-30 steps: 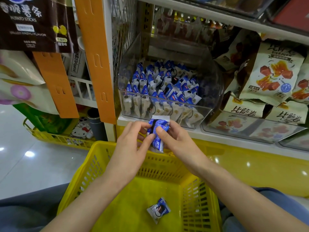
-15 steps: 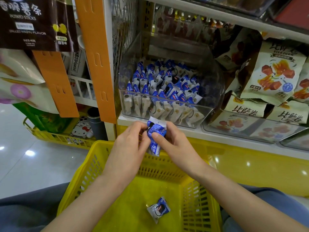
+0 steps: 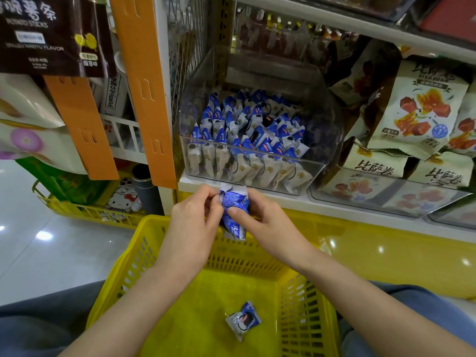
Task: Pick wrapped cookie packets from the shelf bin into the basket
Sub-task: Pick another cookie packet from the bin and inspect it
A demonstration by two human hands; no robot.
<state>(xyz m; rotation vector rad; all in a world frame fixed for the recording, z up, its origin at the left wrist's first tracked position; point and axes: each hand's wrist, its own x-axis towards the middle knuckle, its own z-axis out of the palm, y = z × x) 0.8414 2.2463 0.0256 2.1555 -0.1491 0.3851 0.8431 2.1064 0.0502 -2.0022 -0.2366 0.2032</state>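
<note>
Yellow plastic makes the basket (image 3: pixel 195 318), and one cookie packet (image 3: pixel 243 320) already lies on its floor, near the basket's right wall. That part is done.

A second packet (image 3: pixel 235 210) is up in the air, just above the far rim of the basket, not yet inside. The left hand (image 3: pixel 192 228) pinches its left side with thumb and fingertips. The right hand (image 3: pixel 268 222) pinches its right side the same way.

The bin (image 3: pixel 327 140) sits on the shelf (image 3: pixel 360 210) past the far side of the basket and higher up. It holds many more packets, so I think most of the job is left.

The held packet is blue and white. Its wrap is shiny and crinkly, and a flat white edge sticks up at the top. It looks bunched and squeezed, so I cannot tell if it is one packet or two pressed together. It looks small and light. The one in the basket shows a dark round cookie picture on its front.
</note>
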